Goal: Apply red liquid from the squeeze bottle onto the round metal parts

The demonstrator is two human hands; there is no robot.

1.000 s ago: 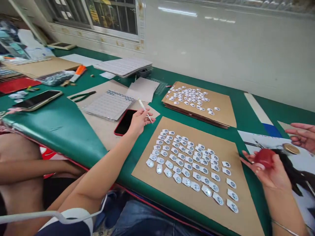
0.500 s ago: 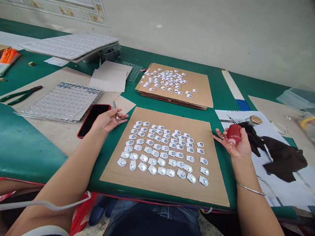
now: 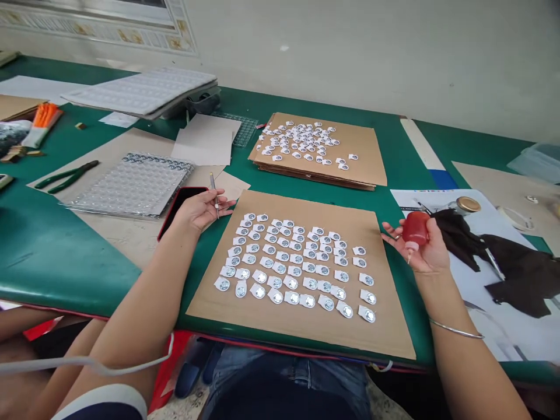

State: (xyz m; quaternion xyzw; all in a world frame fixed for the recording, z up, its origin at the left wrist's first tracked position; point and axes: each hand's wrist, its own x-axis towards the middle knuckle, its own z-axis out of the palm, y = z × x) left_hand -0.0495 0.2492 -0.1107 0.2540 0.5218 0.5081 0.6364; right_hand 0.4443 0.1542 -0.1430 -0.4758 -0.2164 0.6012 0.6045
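My left hand (image 3: pixel 205 211) is closed around a slim metal pen-like tool (image 3: pixel 214 189), held upright at the left edge of a brown cardboard sheet (image 3: pixel 280 204). A light spot shows low on the tool, and its exact kind is unclear. Rows of small white tabs with round silver-and-dark emblems (image 3: pixel 282 256) lie across the sheet. Beyond its right edge, my right hand (image 3: pixel 426 254) grips a red squeeze bottle (image 3: pixel 415 228), its narrow nozzle pointing downward. The fingers of that hand extend toward the sheet.
Behind stands a cardboard stack (image 3: pixel 359 146) with more tabs scattered on top. To the left are a phone (image 3: pixel 175 204), a clear bubbled sheet (image 3: pixel 131 181) and green-handled pliers (image 3: pixel 70 175). At right lie dark cloth (image 3: pixel 516 262) and a gold-lidded jar (image 3: pixel 467 205).
The view has shifted slightly, so the table contents sit further right in the picture. Both hands keep their holds, with little movement relative to the cardboard sheet.
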